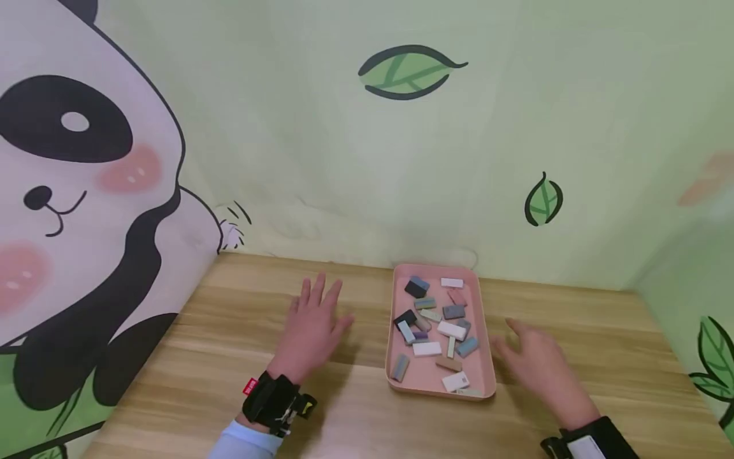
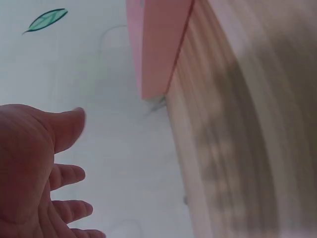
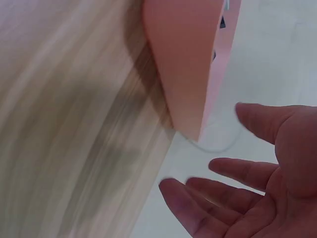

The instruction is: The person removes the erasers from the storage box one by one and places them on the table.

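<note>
Left hand (image 1: 312, 331) and right hand (image 1: 536, 363) hovering released, fingers spread, holding nothing. Shallow pink plastic tray (image 1: 395, 325) of small coloured blocks (image 1: 452, 330) sitting between them. Risk: careless grab tipping tray, scattering blocks.

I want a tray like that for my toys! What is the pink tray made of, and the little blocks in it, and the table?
The pink tray looks like matte plastic: smooth, one even colour, thin rounded rim. The little blocks may be painted wood or plastic; they are too small to tell. The table shows light wood grain, perhaps a laminate print.
</note>
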Tool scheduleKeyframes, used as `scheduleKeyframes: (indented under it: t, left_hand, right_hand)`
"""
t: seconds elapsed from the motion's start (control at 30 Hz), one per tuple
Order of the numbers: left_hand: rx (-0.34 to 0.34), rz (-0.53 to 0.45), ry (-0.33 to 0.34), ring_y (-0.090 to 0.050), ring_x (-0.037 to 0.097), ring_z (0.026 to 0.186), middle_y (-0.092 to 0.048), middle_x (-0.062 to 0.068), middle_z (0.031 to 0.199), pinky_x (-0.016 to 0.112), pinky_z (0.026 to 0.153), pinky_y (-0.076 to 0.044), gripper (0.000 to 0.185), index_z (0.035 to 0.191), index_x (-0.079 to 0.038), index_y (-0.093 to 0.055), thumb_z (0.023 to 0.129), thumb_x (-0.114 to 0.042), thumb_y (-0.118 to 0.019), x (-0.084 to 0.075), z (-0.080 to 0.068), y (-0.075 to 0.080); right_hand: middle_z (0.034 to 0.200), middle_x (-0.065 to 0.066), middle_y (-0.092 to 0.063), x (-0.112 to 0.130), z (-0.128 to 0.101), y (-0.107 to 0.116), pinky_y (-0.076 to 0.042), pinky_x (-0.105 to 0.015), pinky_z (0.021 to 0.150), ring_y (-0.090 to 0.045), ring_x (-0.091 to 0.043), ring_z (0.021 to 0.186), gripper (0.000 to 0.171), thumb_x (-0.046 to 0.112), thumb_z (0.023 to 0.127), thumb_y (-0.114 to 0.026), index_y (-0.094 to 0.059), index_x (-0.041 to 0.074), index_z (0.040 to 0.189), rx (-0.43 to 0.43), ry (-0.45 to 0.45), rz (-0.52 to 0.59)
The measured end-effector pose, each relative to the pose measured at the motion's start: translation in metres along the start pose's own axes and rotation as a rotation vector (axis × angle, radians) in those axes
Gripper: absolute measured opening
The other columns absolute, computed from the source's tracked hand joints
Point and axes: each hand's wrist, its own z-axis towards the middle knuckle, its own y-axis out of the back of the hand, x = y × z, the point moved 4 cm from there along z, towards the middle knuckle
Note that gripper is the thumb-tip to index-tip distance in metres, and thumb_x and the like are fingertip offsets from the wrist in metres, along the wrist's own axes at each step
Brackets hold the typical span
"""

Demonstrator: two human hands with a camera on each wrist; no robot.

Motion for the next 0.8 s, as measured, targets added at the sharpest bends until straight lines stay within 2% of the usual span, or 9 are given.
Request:
scheduleKeyframes:
  t: [0.17,0.33,0.47,0.57,0.67,0.8]
  left_hand:
    - [0.004,0.031,-0.085,-0.022,0.04,0.14,-0.027,0.015,0.152,0.054,0.108,-0.03,0.066,0.146,-0.016,-0.031,0.091,-0.045,-0.054,-0.022,0.009,0.003]
    - [0.031,0.054,-0.162,-0.023,0.038,0.14,-0.033,0.013,0.149,0.053,0.109,-0.028,0.059,0.142,-0.016,-0.038,0.09,-0.04,-0.056,-0.048,0.021,0.001]
    - [0.051,0.072,-0.265,-0.027,0.035,0.139,-0.039,0.011,0.145,0.051,0.11,-0.027,0.051,0.135,-0.017,-0.048,0.09,-0.039,-0.058,-0.071,0.029,-0.009]
    - [0.07,0.092,-0.358,-0.032,0.033,0.137,-0.044,0.007,0.14,0.049,0.11,-0.03,0.051,0.131,-0.018,-0.052,0.085,-0.035,-0.066,-0.086,0.03,-0.02]
    - [0.111,0.123,-0.434,-0.038,0.028,0.132,-0.047,0.003,0.135,0.046,0.107,-0.034,0.056,0.127,-0.021,-0.053,0.077,-0.031,-0.075,-0.098,0.03,-0.032]
    - [0.176,0.147,-0.462,-0.049,0.018,0.118,-0.054,-0.001,0.123,0.035,0.1,-0.043,0.055,0.121,-0.022,-0.059,0.071,-0.025,-0.081,-0.107,0.031,-0.046]
  right_hand:
    - [0.125,-0.031,-0.053,0.015,0.006,-0.005,-0.047,-0.054,0.087,-0.053,-0.045,0.114,0.065,0.04,0.093,-0.051,-0.041,-0.009,0.134,0.053,-0.038,0.033]
    - [0.121,-0.033,-0.055,0.029,0.017,-0.008,-0.052,-0.046,0.078,-0.061,-0.038,0.103,0.059,0.024,0.092,-0.054,-0.037,-0.014,0.133,0.074,-0.084,0.036]
    - [0.12,-0.032,-0.055,0.034,0.022,-0.013,-0.052,-0.032,0.059,-0.062,-0.024,0.082,0.052,0.015,0.092,-0.054,-0.038,-0.014,0.132,0.086,-0.161,0.093]
    - [0.108,-0.028,-0.059,0.037,0.024,-0.016,-0.046,-0.027,0.05,-0.059,-0.019,0.069,0.042,0.01,0.09,-0.054,-0.048,-0.013,0.124,0.073,-0.178,0.11]
    - [0.105,-0.027,-0.062,0.038,0.024,-0.019,-0.044,-0.026,0.048,-0.058,-0.019,0.068,0.034,0.006,0.088,-0.055,-0.055,-0.012,0.117,0.047,-0.164,0.079]
    - [0.107,-0.027,-0.062,0.034,0.026,-0.023,-0.045,-0.026,0.049,-0.058,-0.02,0.071,0.034,0.004,0.087,-0.055,-0.056,-0.01,0.118,0.026,-0.168,0.074]
